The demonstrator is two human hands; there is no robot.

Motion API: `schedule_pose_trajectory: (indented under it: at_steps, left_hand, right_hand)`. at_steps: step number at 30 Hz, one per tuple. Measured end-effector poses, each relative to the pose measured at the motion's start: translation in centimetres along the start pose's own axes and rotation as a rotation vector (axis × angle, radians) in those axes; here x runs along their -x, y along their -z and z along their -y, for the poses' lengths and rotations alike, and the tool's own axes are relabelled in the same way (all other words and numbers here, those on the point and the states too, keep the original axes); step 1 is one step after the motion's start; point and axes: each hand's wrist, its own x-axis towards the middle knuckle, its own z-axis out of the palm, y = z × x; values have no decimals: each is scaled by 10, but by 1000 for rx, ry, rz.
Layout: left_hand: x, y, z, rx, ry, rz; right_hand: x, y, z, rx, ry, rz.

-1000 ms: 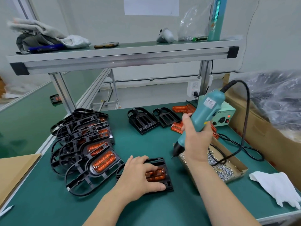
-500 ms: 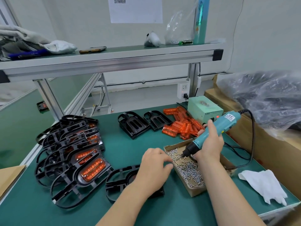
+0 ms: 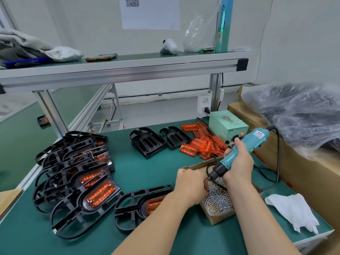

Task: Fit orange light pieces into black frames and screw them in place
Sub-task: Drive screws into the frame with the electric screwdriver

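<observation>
A black frame (image 3: 136,203) with an orange light piece (image 3: 153,206) in it lies on the green mat in front of me, partly hidden by my left forearm. My left hand (image 3: 189,186) reaches into the cardboard box of screws (image 3: 219,203), fingers curled at the screwdriver tip; whether it pinches a screw is hidden. My right hand (image 3: 239,162) grips the teal electric screwdriver (image 3: 244,148), its bit pointing down-left over the screws. Loose orange light pieces (image 3: 202,144) are heaped behind the box. Two empty black frames (image 3: 147,142) stand at the back.
A stack of assembled frames (image 3: 77,173) fills the left of the mat. The screwdriver's green power box (image 3: 228,126) sits at the back right, its black cord looping over the mat. A white cloth (image 3: 294,210) lies near the right edge. Cardboard boxes with plastic-wrapped parts (image 3: 301,115) stand to the right.
My left hand left the frame and moved right into the screw box. My right hand lowered the screwdriver from upright to slanted, its tip now at my left fingers.
</observation>
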Motion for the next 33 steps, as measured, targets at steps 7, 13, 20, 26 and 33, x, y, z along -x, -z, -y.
schedule_pose_trajectory:
  at_steps: [7,13,20,26,33]
  left_hand:
    - [6,-2,3,497,98,-126]
    - [23,8,9,1087,317,-227]
    - [44,14,12,1960,489,-152]
    - [54,9,14,2070,549,-266]
    - [64,6,11,1945,648,-710]
  right_hand:
    - [-1,-2,2,-88,-34,-22]
    - [0,-11,9,-215,-60,-90]
    - [9,-21,0,-208,-40,-137]
    - [24,-30,-11,-192,-27,-188]
    - [49,-47,-32,-136,-51,-237]
